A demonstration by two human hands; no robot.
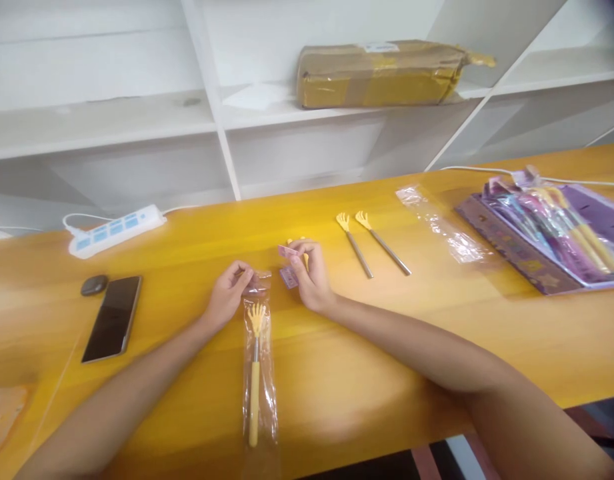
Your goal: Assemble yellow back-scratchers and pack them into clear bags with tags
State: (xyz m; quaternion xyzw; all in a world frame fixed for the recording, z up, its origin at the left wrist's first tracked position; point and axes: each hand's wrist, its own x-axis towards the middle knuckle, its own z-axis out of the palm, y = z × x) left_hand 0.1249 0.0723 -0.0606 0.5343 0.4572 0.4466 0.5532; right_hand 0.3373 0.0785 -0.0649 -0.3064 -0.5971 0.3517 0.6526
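Observation:
A yellow back scratcher point(255, 393) with a metal rod lies inside a long clear plastic bag point(272, 400). My left hand point(229, 291) is closed at the top end of that bag, pinching its edge between thumb and fingers. Just to the right, my right hand point(311, 277) holds a small pink card point(287, 251) between thumb and fingers. A purple printed piece point(288, 277) shows beneath the card, and something yellow is partly hidden behind those fingers. Two back scratcher heads with metal rods point(359, 255) point(391, 252) lie on the table beyond my right hand.
At the right, a purple display box point(524, 270) holds several bagged back scratchers. Empty clear wrappers point(461, 247) lie beside it. A phone point(111, 320), a black earbud case point(93, 285) and a white power strip point(117, 231) are at the left. A taped carton point(377, 77) sits on the shelf.

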